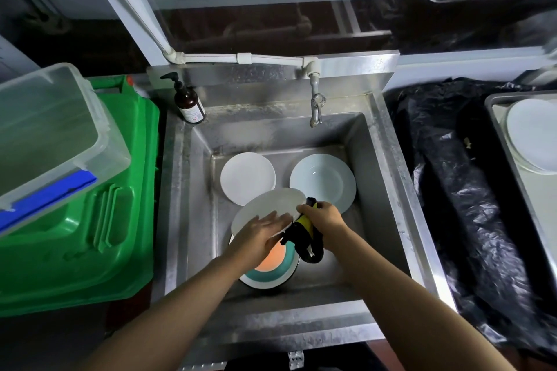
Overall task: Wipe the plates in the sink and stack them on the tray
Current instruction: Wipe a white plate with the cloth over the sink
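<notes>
- In the middle of the view, the steel sink [376, 178] is the work surface: a deep, hard basin with a tap [316, 105] at 12 o'clock, so a dropped dish would likely chip
- At 3 o'clock the tray [498, 141] already holds white plates [533, 135]; black bin liner [452, 190] lies between it and the sink
- At 9 o'clock stands a green bin [105, 220] with a clear box [51, 135] on top
- On the sink floor lie a flat white plate [247, 178] at 11 o'clock, a deep plate [324, 179] at 1 o'clock, and a teal and orange plate [268, 268] lowest
- The held plate [271, 205], tilted above those, looks stiff, light, breakable and perhaps slick; best gripped by its rim
- The left hand [259, 229] lies with straight fingers flat on its face
- The right hand [324, 217] grips a black and yellow cloth [304, 238] against the plate's edge
</notes>
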The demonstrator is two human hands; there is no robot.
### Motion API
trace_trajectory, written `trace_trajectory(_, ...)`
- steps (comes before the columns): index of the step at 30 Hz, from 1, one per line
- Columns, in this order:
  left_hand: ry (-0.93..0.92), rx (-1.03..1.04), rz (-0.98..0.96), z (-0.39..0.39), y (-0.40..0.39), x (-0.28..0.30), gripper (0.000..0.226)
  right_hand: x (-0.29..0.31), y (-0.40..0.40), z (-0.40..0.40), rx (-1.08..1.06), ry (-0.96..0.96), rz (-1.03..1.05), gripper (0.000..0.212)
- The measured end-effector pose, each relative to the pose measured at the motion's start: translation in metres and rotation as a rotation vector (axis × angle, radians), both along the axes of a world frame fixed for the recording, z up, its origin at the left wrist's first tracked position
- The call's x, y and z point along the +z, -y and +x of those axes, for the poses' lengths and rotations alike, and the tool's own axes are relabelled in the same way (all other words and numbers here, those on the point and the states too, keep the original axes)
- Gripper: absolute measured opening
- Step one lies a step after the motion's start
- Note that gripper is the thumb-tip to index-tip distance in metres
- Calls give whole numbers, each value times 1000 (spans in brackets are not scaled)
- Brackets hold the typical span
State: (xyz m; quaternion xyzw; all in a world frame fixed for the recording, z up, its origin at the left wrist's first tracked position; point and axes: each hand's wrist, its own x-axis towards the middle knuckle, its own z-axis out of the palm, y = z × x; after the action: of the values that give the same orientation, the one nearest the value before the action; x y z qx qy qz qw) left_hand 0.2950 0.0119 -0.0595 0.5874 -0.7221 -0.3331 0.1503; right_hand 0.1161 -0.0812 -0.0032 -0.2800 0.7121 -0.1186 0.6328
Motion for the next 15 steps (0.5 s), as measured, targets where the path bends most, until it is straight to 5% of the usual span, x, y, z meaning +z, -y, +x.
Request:
trace_trajectory(4,200,-150,-148,3,0,-8,47,-4,2,-2,21,-83,50,28)
trace_trajectory(8,268,-145,118,6,7,-1,82,-6,4,-10,33,-179,-12,29)
trace_trajectory(13,-112,623,369,11,25,-12,54,2,10,-34,16,-229,-63,15)
trace_trajectory(15,-442,962,589,3,39,-6,32,2,12,-44,8,-229,-88,15)
